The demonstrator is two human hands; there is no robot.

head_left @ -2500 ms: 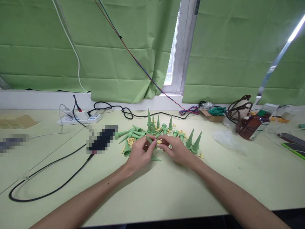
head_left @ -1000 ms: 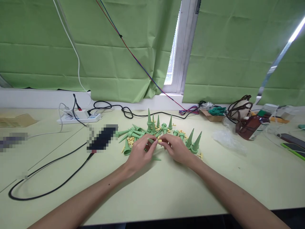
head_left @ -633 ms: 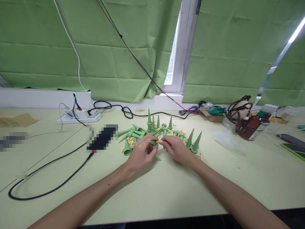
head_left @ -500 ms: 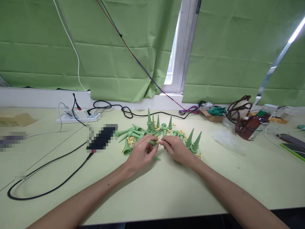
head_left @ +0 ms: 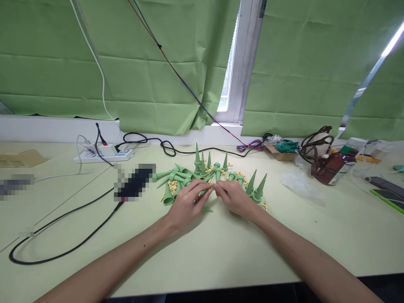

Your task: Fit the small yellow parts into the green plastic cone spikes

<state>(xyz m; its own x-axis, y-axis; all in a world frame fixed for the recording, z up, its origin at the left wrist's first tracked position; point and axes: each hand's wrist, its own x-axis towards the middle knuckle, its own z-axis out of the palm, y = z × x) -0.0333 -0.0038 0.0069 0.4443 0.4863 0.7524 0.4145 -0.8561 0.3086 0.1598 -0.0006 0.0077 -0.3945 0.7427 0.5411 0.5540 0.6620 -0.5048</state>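
My left hand [head_left: 186, 203] is closed round a green cone spike [head_left: 202, 193] whose tip pokes out near the table at the hand's right. My right hand [head_left: 232, 196] pinches a small yellow piece [head_left: 212, 187] and holds it against the spike's open end, so the fingertips of both hands meet. Behind the hands lies a heap of green cone spikes [head_left: 176, 177], some standing upright [head_left: 197, 160], with several small yellow pieces [head_left: 172, 185] scattered among them. Two more upright spikes [head_left: 259, 189] stand just right of my right hand.
A black cable [head_left: 66, 242] loops across the pale green table [head_left: 202, 252] at left, from a blurred dark device [head_left: 135, 183]. A white power strip [head_left: 104, 155] sits at the back left. A brown bag [head_left: 328, 166], plastic wrap [head_left: 299, 185] and phones [head_left: 386, 185] are at right.
The hands have drawn closer together: my right hand has brought the yellow piece up to the end of the spike in my left hand. The spike has been turned slightly in my left fingers.
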